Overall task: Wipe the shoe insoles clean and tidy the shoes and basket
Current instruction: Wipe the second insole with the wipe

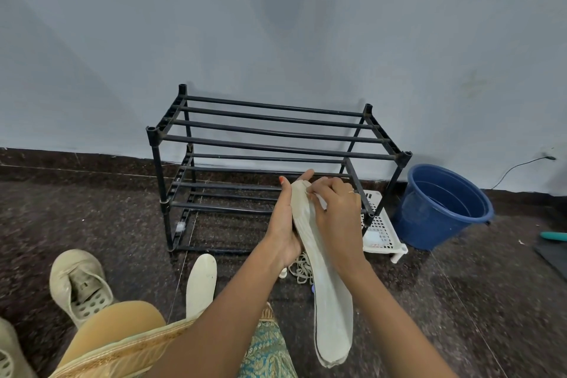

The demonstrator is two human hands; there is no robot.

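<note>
- While it is held up in the air in front of the person, the insole (329, 301) has its long axis running from the toe end, far and high by the shoe rack (276, 132), down to the heel end, near and low by the lap.
- Left hand (283, 221): on the left side of the toe half, behind the insole. Its fingers look straight along the back, thumb up beside the edge. It props the insole rather than clamping it.
- Right hand (336, 212): on the face side at the toe end, fingers curled and pinching a scrap of white wipe (320, 201) against the insole. I can't tell what the scrap is made of.
- Key relation: nearly all the bare length lies below the right fingers, toward the person. A wipe stroke would likely run toe to heel along the long axis, with the left hand backing it. The heel end hangs free and could flex.
- Second insole (201, 281): flat on the floor (92, 209), left of the left forearm, well apart from both hands and nearer the left one.
- Shoe (81, 285): on the floor further left, opening up.
- Laces (302, 267): a loose pile on the floor below the hands.
- White basket (385, 224): on the floor by the rack's right leg, partly hidden by the right hand.
- Blue bucket (441, 205): just right of the basket.
</note>
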